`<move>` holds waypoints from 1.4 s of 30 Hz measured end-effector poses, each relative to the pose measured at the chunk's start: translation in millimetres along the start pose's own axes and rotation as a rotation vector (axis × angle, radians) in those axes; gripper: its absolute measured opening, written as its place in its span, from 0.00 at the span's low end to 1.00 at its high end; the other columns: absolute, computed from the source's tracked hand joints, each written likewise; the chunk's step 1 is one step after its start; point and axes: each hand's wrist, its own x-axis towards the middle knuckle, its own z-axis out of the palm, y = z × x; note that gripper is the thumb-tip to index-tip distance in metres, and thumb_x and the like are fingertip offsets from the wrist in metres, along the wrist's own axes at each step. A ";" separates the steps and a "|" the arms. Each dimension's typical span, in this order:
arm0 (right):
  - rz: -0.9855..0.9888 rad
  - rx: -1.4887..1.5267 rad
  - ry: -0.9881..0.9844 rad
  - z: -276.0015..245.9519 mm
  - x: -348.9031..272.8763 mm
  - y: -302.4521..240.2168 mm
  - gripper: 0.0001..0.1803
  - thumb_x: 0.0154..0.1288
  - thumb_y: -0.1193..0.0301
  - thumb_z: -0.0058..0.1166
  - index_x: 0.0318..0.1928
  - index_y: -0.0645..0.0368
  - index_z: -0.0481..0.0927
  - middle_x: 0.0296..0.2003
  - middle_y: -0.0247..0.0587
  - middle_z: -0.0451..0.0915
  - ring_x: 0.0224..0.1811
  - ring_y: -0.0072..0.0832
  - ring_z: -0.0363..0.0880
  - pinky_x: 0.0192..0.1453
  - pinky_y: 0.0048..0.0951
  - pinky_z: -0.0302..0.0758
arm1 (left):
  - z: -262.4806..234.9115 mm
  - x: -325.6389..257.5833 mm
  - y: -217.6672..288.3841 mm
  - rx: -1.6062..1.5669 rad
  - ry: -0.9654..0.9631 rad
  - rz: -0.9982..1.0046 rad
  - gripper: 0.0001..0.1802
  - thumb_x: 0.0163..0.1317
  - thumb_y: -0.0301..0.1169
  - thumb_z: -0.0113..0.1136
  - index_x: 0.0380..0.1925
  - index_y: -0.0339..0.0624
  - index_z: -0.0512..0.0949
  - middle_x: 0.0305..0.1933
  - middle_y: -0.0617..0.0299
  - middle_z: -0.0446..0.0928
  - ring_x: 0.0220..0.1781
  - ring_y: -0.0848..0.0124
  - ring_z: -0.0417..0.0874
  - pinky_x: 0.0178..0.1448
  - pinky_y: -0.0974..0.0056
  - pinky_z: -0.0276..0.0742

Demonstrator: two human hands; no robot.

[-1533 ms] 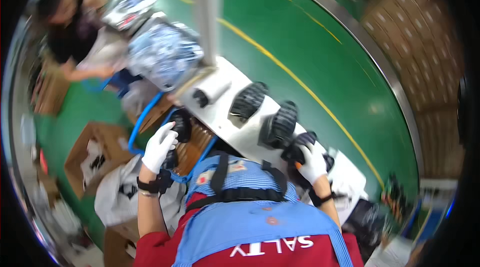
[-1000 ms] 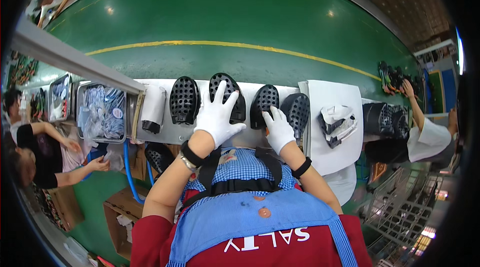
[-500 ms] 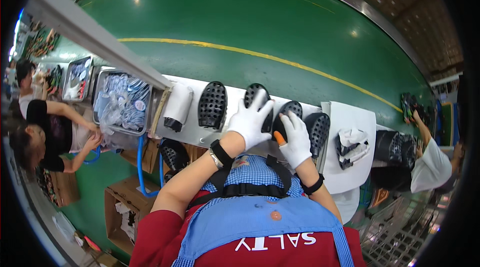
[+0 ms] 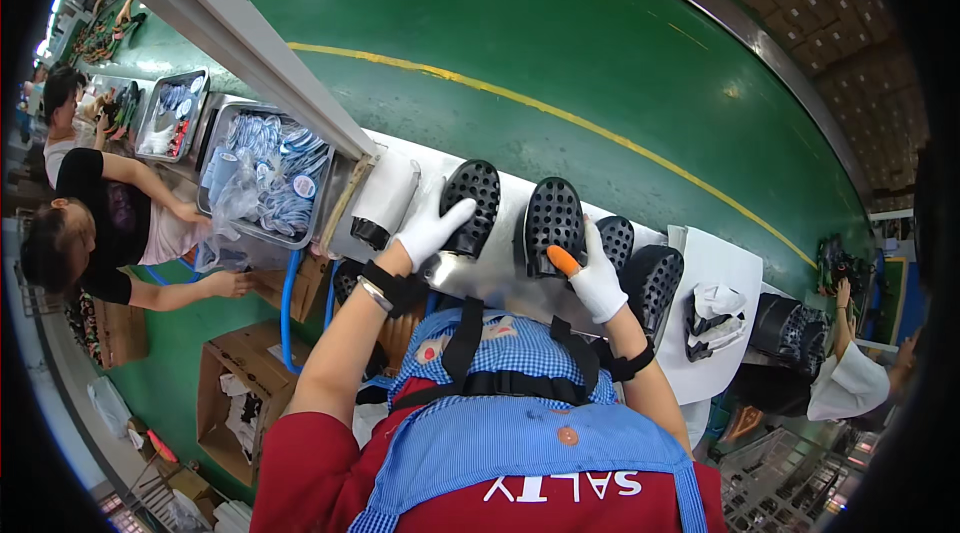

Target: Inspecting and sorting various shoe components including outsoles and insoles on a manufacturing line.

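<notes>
A row of black shoe-shaped pieces with dotted faces stands on the white-topped bench. My left hand (image 4: 432, 231), in a white glove, is at the leftmost dotted piece (image 4: 478, 201), its thumb over the face and its fingers along the left side. My right hand (image 4: 600, 283), gloved in white with an orange cover on the thumb, grips the taller middle piece (image 4: 553, 218) by its lower right side. Two more pieces stand to the right, a smaller one (image 4: 616, 239) and a larger one (image 4: 655, 278). A white-wrapped form (image 4: 387, 198) with a black end lies at the left.
A metal tray (image 4: 322, 223) of blue-and-white pieces and clear plastic stands left, beside a slanted white post (image 4: 250, 43). White sheeting (image 4: 715, 258) covers the bench at right. Co-workers sit on both sides. A blue hose (image 4: 286, 313) and open cardboard box (image 4: 215, 373) are lower left.
My left hand has moved from the second piece to the leftmost one. My right hand has shifted from the third piece to the second. The whole view has swung slightly.
</notes>
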 end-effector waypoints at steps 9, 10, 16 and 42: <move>0.040 0.306 0.003 8.7 6.1 4.8 0.44 0.64 0.65 0.62 0.72 0.62 0.49 0.61 0.48 0.71 0.60 0.30 0.73 0.62 0.28 0.70 | 48.1 -22.6 3.8 -0.106 0.120 0.021 0.33 0.63 0.45 0.59 0.59 0.31 0.68 0.55 0.43 0.77 0.56 0.57 0.79 0.61 0.60 0.72; 0.045 0.292 0.003 8.2 6.1 5.2 0.43 0.65 0.66 0.61 0.72 0.61 0.50 0.61 0.48 0.70 0.59 0.30 0.74 0.61 0.28 0.71 | 38.5 -25.4 6.6 -0.004 0.048 0.036 0.35 0.63 0.47 0.58 0.61 0.32 0.65 0.58 0.43 0.73 0.60 0.56 0.75 0.65 0.59 0.69; -0.001 0.212 -0.014 4.4 4.1 5.8 0.44 0.64 0.67 0.62 0.72 0.60 0.49 0.61 0.50 0.70 0.58 0.32 0.74 0.60 0.29 0.72 | -31.5 -48.1 11.1 0.902 0.590 0.161 0.35 0.52 0.43 0.65 0.59 0.42 0.69 0.55 0.45 0.71 0.59 0.48 0.70 0.62 0.52 0.69; -0.275 -0.665 0.426 -71.5 -70.1 7.4 0.38 0.56 0.71 0.66 0.66 0.64 0.64 0.62 0.57 0.69 0.66 0.49 0.66 0.69 0.38 0.64 | -52.4 -42.7 3.8 1.101 0.703 -0.137 0.45 0.51 0.48 0.66 0.68 0.48 0.59 0.57 0.46 0.70 0.51 0.46 0.76 0.55 0.48 0.73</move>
